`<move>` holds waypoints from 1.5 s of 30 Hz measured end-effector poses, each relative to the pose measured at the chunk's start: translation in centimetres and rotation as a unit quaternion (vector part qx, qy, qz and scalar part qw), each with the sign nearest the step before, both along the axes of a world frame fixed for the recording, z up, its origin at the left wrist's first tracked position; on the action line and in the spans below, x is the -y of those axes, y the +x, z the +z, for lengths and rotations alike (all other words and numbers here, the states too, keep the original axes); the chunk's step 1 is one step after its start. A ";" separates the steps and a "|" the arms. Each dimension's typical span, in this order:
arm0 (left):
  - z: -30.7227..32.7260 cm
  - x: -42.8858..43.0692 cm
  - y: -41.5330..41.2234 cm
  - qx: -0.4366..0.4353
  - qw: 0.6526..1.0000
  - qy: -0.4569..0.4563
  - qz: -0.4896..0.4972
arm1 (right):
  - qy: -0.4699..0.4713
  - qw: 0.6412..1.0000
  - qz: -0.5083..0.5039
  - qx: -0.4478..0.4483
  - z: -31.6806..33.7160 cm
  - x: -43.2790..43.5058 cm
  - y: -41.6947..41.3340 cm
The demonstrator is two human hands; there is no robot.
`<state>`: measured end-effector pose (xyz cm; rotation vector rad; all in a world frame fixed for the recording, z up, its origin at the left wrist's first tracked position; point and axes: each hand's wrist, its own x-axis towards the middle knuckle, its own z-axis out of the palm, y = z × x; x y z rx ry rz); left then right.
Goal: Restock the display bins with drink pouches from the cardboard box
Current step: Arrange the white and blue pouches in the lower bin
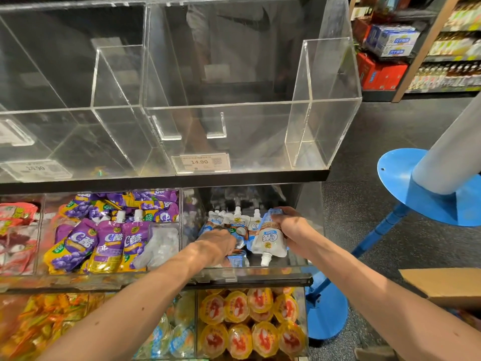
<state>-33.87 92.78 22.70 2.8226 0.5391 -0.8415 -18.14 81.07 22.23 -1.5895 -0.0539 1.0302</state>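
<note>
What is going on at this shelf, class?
A person is filling a clear display bin with white-and-blue drink pouches. The right hand holds one pouch upside down over the bin. The left hand reaches among those already standing there; its grip is not clear. A cardboard box sits at the right edge.

At centre, white plastic spouted drink pouches (235, 225) carry blue lettering and a brown coconut print. At 9 o'clock of them, purple foil spouted pouches (104, 243) show a grape pattern and yellow bases. At 6 o'clock, round yellow-orange jelly cups (250, 321) bear a red print. At 12 o'clock, a white rectangular price label (200, 161) has black digits. At 4 o'clock sits a plain brown cardboard box (442, 285), and at 3 o'clock a bright blue metal stand (395, 173).
</note>
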 end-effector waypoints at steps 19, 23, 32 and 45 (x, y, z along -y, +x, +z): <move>2.6 0.0 2.9 0.257 0.891 -0.264 0.264 | 0.007 0.927 0.166 0.337 1.9 1.3 1.4; 3.2 0.3 3.8 0.251 0.727 -0.546 0.332 | 0.021 0.857 0.232 0.459 1.8 0.9 1.6; -2.1 0.3 4.8 0.299 0.916 -0.149 0.223 | -0.054 0.822 0.304 0.479 -2.5 -0.6 1.7; -4.9 0.2 5.2 0.124 0.983 0.054 0.124 | -0.206 0.759 0.412 0.460 -6.9 -2.3 1.1</move>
